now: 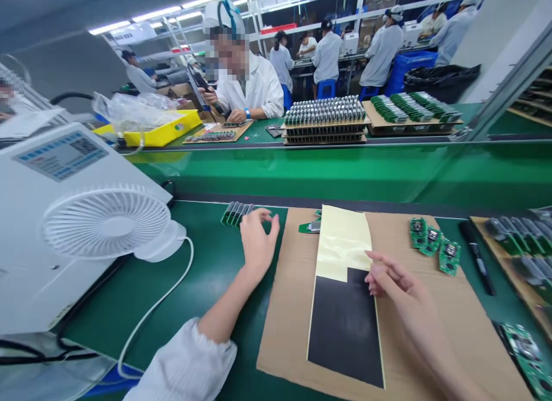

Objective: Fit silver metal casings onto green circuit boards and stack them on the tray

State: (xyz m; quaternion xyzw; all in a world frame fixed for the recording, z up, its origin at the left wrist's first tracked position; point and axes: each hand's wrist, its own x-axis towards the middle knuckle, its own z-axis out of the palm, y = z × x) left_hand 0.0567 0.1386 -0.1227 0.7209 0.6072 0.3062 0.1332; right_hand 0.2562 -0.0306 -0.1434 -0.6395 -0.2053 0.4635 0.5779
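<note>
At the right edge of the black-and-yellow sheet (345, 326), flat on cardboard (288, 314): the right hand (399, 289).
Its fingers bend close together; whether they pinch the edge, one cannot tell. A light touch would likely avoid creases. Left of the sheet, the left hand's (257, 243) thumb and forefinger nearly meet, contents unclear. Loose boards (432, 241) limit reach rightward; upright boards (235, 214), far-left.

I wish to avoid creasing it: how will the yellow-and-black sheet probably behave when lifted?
The sheet is probably floppy: its yellow part looks slightly wavy. It is likely light, looking paper-thin. It may slide if pushed, as the cardboard beneath looks flat.
</note>
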